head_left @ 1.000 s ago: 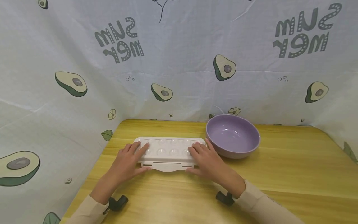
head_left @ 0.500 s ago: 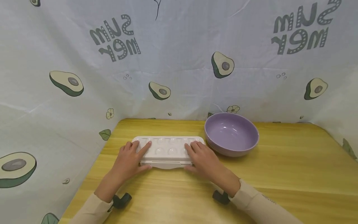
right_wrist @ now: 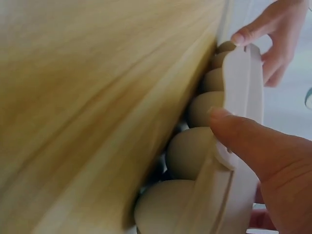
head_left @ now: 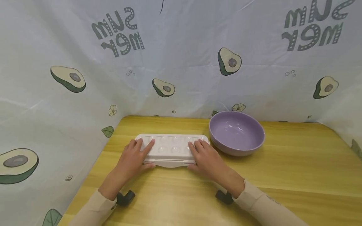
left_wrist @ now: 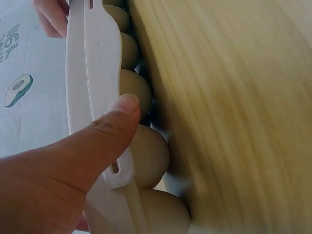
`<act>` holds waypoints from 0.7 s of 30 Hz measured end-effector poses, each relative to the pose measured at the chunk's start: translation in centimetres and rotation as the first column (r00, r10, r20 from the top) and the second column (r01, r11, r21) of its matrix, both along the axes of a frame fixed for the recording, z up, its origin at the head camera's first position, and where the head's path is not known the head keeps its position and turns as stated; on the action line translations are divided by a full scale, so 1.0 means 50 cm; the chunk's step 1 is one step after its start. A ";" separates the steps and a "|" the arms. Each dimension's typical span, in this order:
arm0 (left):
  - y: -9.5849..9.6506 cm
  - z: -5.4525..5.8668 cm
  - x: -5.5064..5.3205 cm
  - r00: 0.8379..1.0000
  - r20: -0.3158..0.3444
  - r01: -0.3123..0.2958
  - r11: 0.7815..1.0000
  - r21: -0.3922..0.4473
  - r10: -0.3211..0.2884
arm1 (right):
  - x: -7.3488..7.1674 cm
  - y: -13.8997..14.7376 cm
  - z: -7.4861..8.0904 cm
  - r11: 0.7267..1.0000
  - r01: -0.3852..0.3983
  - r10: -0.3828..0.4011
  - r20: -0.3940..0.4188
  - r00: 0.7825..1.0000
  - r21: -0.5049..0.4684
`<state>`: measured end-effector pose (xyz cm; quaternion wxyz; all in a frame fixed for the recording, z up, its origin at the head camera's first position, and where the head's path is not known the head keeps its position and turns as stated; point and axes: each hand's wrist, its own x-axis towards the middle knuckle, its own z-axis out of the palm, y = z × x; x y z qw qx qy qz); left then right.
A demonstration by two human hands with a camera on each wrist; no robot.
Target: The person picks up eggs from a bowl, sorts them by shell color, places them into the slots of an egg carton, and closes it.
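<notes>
A white egg box [head_left: 169, 153] with round bumps on its lid lies on the table. My left hand [head_left: 130, 158] grips its left end, fingers spread over the lid and thumb at the front flap [head_left: 169, 163]. At the other end my right hand [head_left: 208, 159] mirrors this hold. In the left wrist view the left thumb [left_wrist: 109, 129] presses the flap, just above a row of eggs [left_wrist: 150, 156]. The right wrist view has the right thumb [right_wrist: 239, 134] on the same flap, with eggs [right_wrist: 190, 153] showing below the lid. The backs of the eggs are hidden.
A purple bowl [head_left: 237, 136] stands close to the right of the egg box, near the table's back edge. Behind the wooden table [head_left: 297, 157] hangs a white curtain [head_left: 192, 78] printed with avocados. Black camera mounts [head_left: 125, 197] sit under both wrists.
The front flap has swung down from sticking out toward me, and the thumbs have followed it. Both hands stay at the ends of the egg box. The head view has shifted slightly.
</notes>
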<state>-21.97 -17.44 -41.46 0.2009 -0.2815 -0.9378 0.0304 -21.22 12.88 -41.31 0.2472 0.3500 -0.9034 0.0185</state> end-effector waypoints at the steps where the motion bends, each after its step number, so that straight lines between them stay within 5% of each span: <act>1: 0.001 0.002 0.000 1.000 0.004 0.001 1.000 -0.007 -0.001 | 0.000 0.001 0.002 1.000 0.004 -0.004 0.018 1.000 0.007; 7: 0.003 0.012 0.001 0.999 0.042 -0.018 0.998 -0.053 0.020 | -0.002 0.002 0.014 0.998 0.005 -0.011 0.100 0.995 0.057; 21: 0.010 0.006 0.000 0.999 -0.024 -0.030 0.998 -0.062 0.029 | -0.003 -0.005 0.009 0.997 -0.027 0.029 -0.028 0.999 0.077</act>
